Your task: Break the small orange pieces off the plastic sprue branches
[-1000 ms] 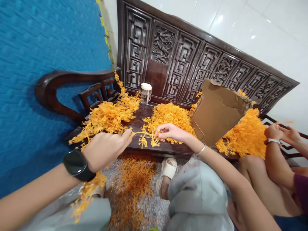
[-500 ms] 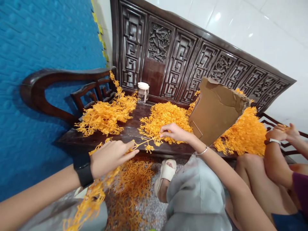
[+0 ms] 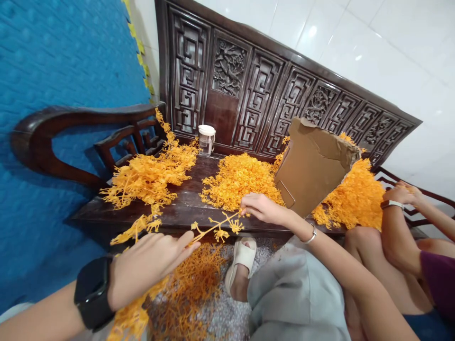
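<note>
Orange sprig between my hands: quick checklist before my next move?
1. Stem of orange sprig held by left hand: ok, it runs out from under the fingertips.
2. Other end pinched by right hand: ok.
3. Sprig free of the middle pile: ok, it hangs in front of the bench edge.
4. Hold on the bundle under the left hand: cannot tell, palm hidden.
5. Gap between cardboard and right wrist: cannot tell, its lower corner sits close behind.
6. Distance from co-worker's hand: ok, far right.
</note>
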Tool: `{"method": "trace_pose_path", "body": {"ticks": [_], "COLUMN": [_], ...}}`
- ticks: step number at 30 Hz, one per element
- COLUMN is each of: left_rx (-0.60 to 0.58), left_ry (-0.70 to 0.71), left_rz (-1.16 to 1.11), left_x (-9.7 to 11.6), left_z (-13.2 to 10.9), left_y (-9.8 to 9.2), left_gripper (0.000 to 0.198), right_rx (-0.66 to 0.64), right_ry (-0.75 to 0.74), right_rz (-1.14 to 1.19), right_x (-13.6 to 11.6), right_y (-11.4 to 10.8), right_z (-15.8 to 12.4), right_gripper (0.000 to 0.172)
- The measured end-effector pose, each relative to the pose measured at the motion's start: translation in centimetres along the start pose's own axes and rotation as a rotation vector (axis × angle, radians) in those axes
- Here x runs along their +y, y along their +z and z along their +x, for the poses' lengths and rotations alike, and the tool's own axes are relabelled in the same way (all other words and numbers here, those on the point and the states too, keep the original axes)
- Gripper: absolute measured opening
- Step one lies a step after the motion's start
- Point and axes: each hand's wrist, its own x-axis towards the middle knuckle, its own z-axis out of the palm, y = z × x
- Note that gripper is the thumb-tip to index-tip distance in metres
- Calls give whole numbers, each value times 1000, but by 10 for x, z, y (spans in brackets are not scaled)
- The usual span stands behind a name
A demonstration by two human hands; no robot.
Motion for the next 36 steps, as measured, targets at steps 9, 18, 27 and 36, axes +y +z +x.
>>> {"method": "trace_pose_path", "body": {"ticks": [9,18,27,36], "left_rx": [164,169,53,62], "left_ry": [148,160,-8,3], "left_rz": [143,106,99,72], "left_x": [12,15,-18,-22], "left_z": [-7,-5,-27,-23], "left_y": [10,-1,25,26], "left_gripper": [37,41,44,33], "right_rx": [-14,-62,-70,3], "right_ry": [37,87,350,610], "right_rz": [18,-32,-255,-378], "right_x": [-7,-5,40,96], "right_y": [0,3,1,6], "right_z": [-24,-27,-61,-70], "right_gripper": [21,23,21,15]}}
